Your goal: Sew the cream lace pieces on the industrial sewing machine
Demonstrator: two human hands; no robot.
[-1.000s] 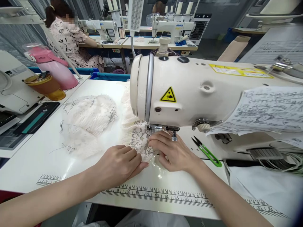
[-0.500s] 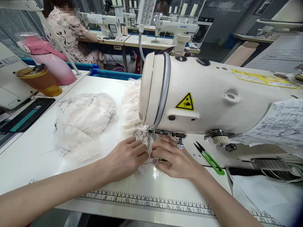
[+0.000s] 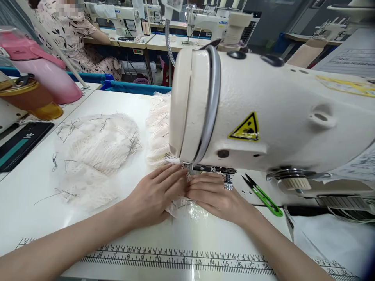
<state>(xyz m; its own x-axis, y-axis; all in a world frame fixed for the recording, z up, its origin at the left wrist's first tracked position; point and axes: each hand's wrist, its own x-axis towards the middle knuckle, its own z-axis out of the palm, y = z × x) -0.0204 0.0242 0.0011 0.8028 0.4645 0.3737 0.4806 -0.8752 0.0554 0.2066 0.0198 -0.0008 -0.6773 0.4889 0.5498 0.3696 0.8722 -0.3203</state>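
Observation:
Under the head of a cream sewing machine [image 3: 193, 105], white lace fabric [image 3: 158, 134] with gathered ruffles lies on the table. My left hand [image 3: 156, 191] rests on its near end with the fingers stretched out flat, the tips close to the presser foot area. Flat fingers also show on my right hand [image 3: 218, 197], which lies on the lace from the other side, its fingertips meeting the left hand's. Both hands cover most of the lace there, and its loose edge [image 3: 175, 207] peeks out below. The needle itself is hidden.
A heap of white lace [image 3: 102, 144] with dark thread ends lies left. Green thread snips [image 3: 265, 199] rest right of the machine. A phone [image 3: 25, 142], brown cup [image 3: 35, 99] and pink bottle [image 3: 49, 72] stand left. A printed ruler [image 3: 175, 259] runs along the front edge. A person [image 3: 68, 39] sits beyond.
My left hand's curled fingers have straightened and flattened on the lace. The right hand's fingers have flattened and drawn together. The view has shifted closer to the machine.

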